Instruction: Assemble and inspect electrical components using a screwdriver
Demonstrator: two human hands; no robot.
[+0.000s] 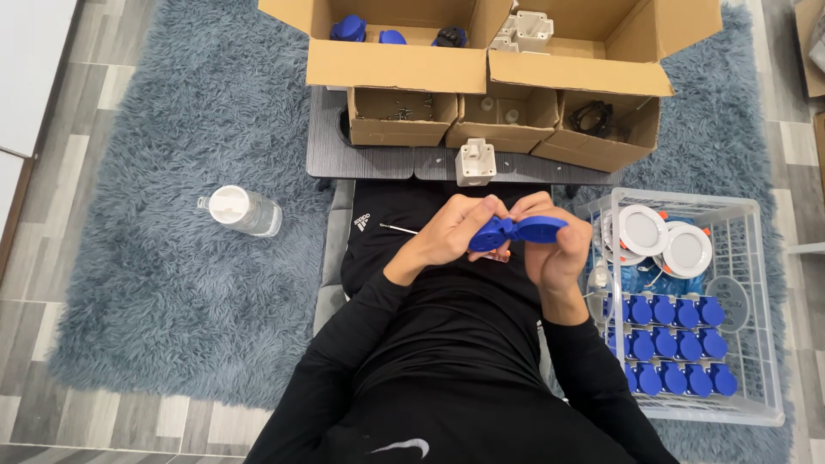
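- The left hand [447,234] pinches the left end of a blue plastic hinged cover [516,232], fingers closed on it; the right hand [554,249] holds the round lid at its right end, grip likewise closed on the part. The piece sits in the air above the person's lap, between both hands.
- Judging by the white wire basket [756,258] at the right edge of the rug [172,172], a good share of the work seems done: three rows of blue covers [675,344] lie packed in its near half, with round white downlights [666,241] stacked toward its far end.
- More appears to be left: loose blue parts [365,30] show in the large cardboard box [395,64] at the far edge, and white plastic housings [526,27] in the neighbouring box.
- Three small open cartons [498,116] stand on the grey board [331,146] ahead of the knees; what small parts they hold cannot be told. One white housing [475,161] stands alone at the board's near edge.
- A clear bottle with a white cap [243,209] lies on the rug, well apart to the left.
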